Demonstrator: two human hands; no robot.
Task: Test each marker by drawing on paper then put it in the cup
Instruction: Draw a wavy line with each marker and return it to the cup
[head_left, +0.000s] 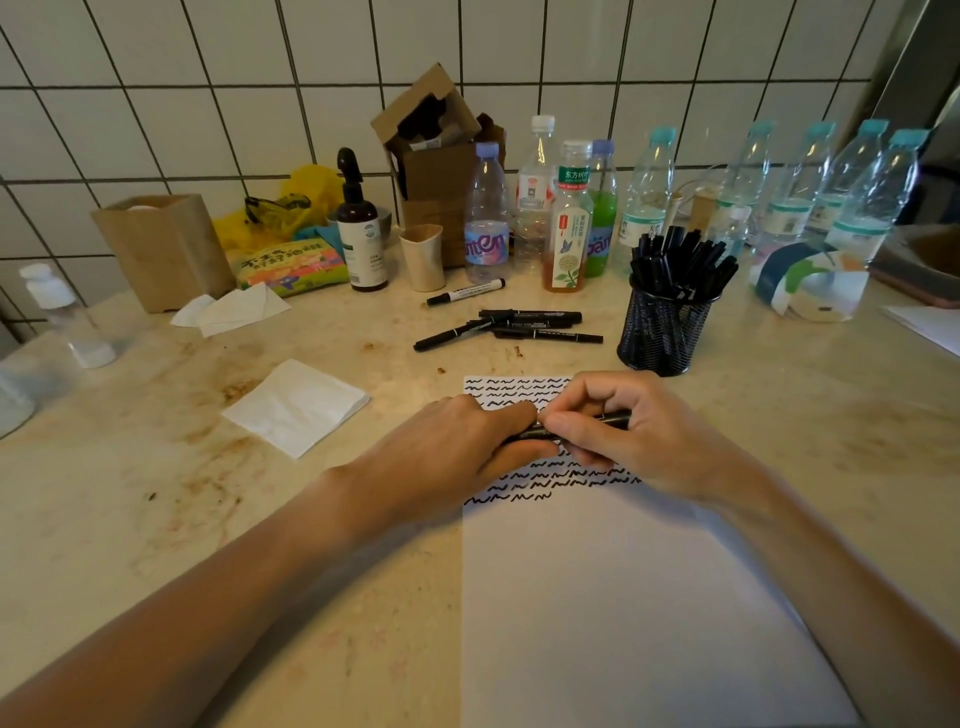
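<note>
Tea bottle (568, 228), green neck band: "东方树叶". Clear water bottle (486, 218), purple-blue label: partial letters "nten", possibly a longer brand name. Snack packet (291, 265): large Chinese characters, too blurred to read.

black marker (613, 417) level over scribbled paper (623, 597) | mesh cup (662, 332) seemingly full

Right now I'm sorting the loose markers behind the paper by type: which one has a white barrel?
The white-barrelled marker with black cap, lying alone nearest the bottles; the clustered black markers are all dark.
</note>
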